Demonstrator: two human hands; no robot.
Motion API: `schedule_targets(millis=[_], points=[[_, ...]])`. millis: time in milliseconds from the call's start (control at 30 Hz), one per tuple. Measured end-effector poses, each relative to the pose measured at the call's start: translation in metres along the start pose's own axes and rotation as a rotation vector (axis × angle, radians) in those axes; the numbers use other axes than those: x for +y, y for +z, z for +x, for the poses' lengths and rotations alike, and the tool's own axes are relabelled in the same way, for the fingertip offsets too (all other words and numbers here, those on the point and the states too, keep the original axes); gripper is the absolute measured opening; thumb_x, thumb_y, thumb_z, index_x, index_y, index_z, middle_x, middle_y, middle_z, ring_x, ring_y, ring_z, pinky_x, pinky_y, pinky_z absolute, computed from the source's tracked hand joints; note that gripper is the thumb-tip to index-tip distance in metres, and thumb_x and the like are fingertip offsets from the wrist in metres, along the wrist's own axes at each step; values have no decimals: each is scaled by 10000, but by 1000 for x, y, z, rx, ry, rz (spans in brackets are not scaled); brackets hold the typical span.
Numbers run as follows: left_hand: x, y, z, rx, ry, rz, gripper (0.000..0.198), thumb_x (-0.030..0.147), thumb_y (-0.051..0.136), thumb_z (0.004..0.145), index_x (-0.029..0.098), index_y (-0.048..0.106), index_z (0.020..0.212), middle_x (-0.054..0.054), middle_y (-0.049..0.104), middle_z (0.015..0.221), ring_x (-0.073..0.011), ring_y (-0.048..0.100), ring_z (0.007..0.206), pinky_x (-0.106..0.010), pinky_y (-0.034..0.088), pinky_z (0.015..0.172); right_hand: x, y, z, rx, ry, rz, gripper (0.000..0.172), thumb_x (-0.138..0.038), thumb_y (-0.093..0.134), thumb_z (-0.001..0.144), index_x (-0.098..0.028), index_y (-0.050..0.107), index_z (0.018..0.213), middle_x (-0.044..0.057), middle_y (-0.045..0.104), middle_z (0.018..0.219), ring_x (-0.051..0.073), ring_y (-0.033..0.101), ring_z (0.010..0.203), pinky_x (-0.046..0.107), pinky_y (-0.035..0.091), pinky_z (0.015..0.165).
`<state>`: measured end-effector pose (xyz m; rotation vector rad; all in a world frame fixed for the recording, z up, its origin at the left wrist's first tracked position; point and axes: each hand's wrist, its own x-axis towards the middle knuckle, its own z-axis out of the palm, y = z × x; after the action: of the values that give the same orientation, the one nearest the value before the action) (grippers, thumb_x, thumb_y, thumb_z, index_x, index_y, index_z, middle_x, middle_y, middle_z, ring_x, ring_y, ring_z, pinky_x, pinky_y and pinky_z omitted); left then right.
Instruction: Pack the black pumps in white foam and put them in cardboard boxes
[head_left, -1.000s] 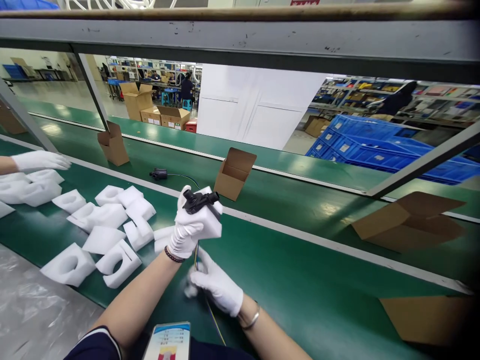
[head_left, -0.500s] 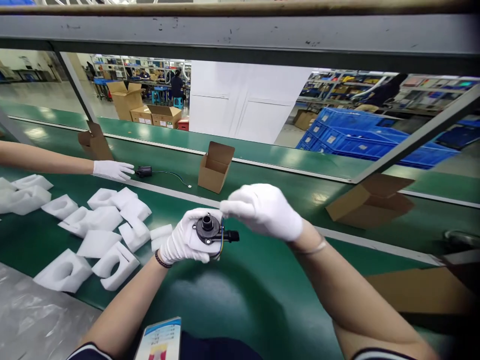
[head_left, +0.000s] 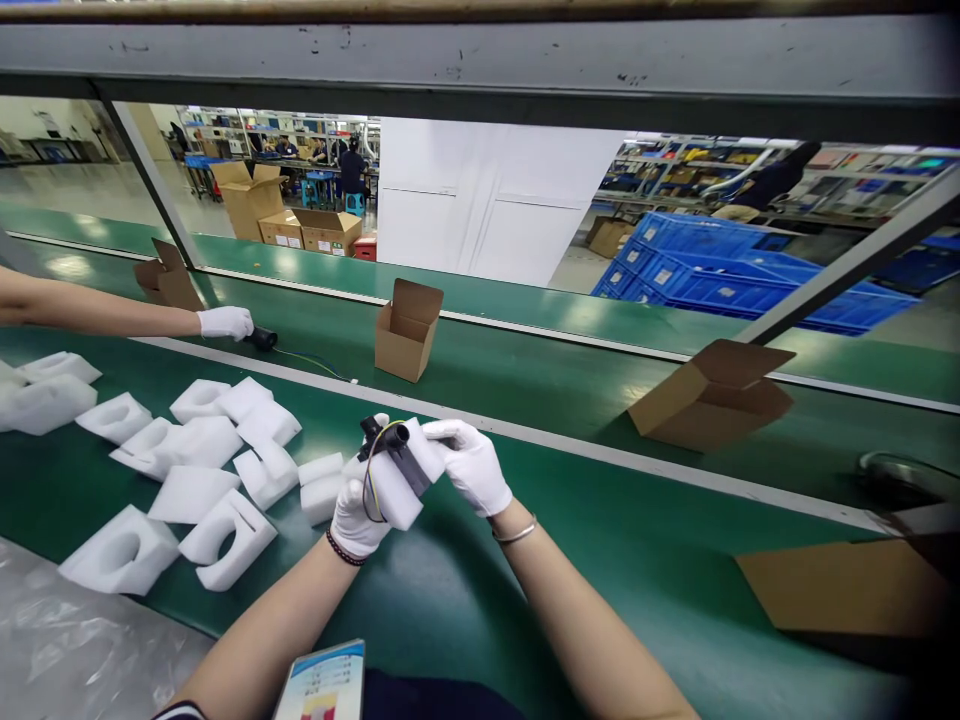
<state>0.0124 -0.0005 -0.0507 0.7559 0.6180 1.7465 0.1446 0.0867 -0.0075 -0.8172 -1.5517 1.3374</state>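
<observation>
My left hand (head_left: 354, 508), in a white glove, grips a white foam block (head_left: 396, 490) with a small black pump (head_left: 386, 438) seated in it; the pump's thin wire loops over the foam. My gloved right hand (head_left: 471, 464) pinches the same foam block from the right side. Both hands hover just above the green conveyor belt (head_left: 525, 560). Several loose white foam inserts (head_left: 196, 470) lie on the belt to the left of my hands.
A co-worker's gloved hand (head_left: 223, 322) reaches in from the left and grasps another black pump (head_left: 262, 338) with a trailing wire. Open cardboard boxes (head_left: 406, 328) (head_left: 709, 392) stand on the far belt. A flat carton (head_left: 840, 590) lies at right. Plastic sheet (head_left: 67, 650) lower left.
My right hand dropped from above the pump onto the foam block's right side. The pump and foam tilted. The co-worker's hand took hold of the far pump and drew it left.
</observation>
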Motion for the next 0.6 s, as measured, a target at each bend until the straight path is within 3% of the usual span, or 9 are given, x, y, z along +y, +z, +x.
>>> schedule_targets(millis=[100, 167, 233, 300, 333, 400, 500, 600], points=[[5, -1, 5, 30, 19, 150, 1023, 859, 665, 623, 327, 369, 1445, -109, 506, 1503, -366, 457, 1428, -511, 447, 1142, -5, -8, -9, -113, 24, 32, 501, -605, 728, 853, -244, 693, 1199, 85, 734, 1156, 301, 673, 1104, 513, 499, 1067], [10, -3, 10, 20, 47, 287, 1069, 781, 777, 572, 303, 356, 1430, -131, 529, 1467, -359, 502, 1388, -535, 424, 1162, -11, -14, -12, -288, 31, 94, 686, -631, 653, 909, -248, 507, 1459, 101, 666, 1311, 303, 615, 1227, 524, 428, 1134], [11, -6, 16, 34, 67, 406, 1114, 640, 914, 469, 266, 390, 1378, -144, 583, 1382, -354, 560, 1322, -544, 388, 1191, -14, -16, -12, -426, 34, 83, 935, -624, 788, 801, -239, 375, 1546, 125, 572, 1430, 330, 535, 1327, 529, 372, 1174], [9, -6, 18, 50, 46, 467, 1132, 533, 980, 395, 232, 416, 1329, -155, 618, 1306, -356, 595, 1271, -536, 381, 1200, -11, -15, -12, -429, 37, 25, 1133, -521, 967, 588, -228, 393, 1520, 145, 509, 1480, 360, 495, 1360, 526, 370, 1176], [6, -5, 18, 46, 33, 465, 1136, 533, 981, 402, 221, 408, 1332, -164, 609, 1313, -358, 589, 1280, -528, 388, 1196, -7, -14, -12, -396, 37, 5, 1144, -472, 999, 537, -225, 417, 1491, 152, 496, 1486, 364, 491, 1363, 525, 373, 1175], [-3, -2, 15, 18, 6, 406, 1145, 605, 940, 479, 209, 360, 1383, -192, 527, 1422, -363, 520, 1365, -507, 388, 1200, 3, -13, -15, -321, 35, 12, 1049, -451, 988, 570, -221, 448, 1439, 160, 502, 1473, 353, 494, 1361, 525, 373, 1178], [-21, 4, 10, -36, -65, 349, 1201, 688, 869, 570, 200, 252, 1477, -224, 342, 1573, -374, 363, 1485, -498, 331, 1234, 17, -17, -28, -253, 66, 89, 940, -497, 958, 622, -229, 477, 1384, 159, 538, 1435, 342, 521, 1338, 518, 363, 1186], [-40, 8, 7, -115, -120, 434, 1177, 721, 764, 701, 227, 115, 1550, -217, 184, 1650, -364, 250, 1538, -510, 279, 1254, 26, -33, -45, -182, 119, 225, 892, -582, 916, 651, -227, 493, 1351, 155, 577, 1398, 348, 539, 1323, 523, 361, 1183]])
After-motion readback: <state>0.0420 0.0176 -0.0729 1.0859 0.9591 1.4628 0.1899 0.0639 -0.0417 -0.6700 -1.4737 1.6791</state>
